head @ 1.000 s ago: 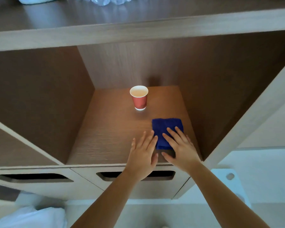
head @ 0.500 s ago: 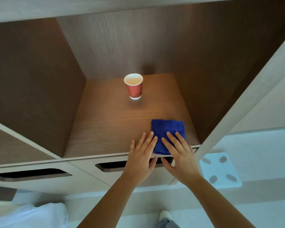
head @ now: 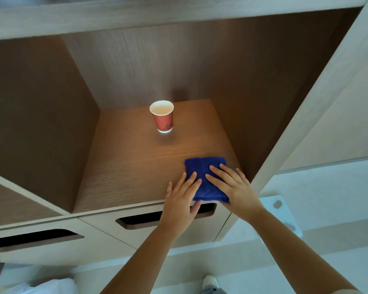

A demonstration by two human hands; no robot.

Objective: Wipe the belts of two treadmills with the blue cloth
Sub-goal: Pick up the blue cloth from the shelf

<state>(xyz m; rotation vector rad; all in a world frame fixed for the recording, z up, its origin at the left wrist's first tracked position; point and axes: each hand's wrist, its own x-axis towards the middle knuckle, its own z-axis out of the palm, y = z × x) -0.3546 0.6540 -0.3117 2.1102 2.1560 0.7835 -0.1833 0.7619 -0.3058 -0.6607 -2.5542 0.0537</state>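
The folded blue cloth (head: 204, 177) lies at the front right of a wooden shelf (head: 132, 166), and its near edge hangs just over the shelf's front lip. My left hand (head: 180, 200) rests its straight fingers on the cloth's left part, with the thumb below the lip. My right hand (head: 234, 187) lays its fingers flat on top of the cloth. Its thumb is tucked out of sight under the overhanging edge, pinching the cloth. No treadmill is in view.
A red paper cup (head: 162, 116) stands upright near the back of the shelf. Brown cabinet walls close in both sides. Below are drawers with slot handles (head: 140, 221). A white scale (head: 282, 211) sits on the floor at right, white fabric (head: 49, 286) at lower left.
Both hands have drawn the blue cloth toward me, from fully on the shelf to overhanging its front lip. The cup has not moved.
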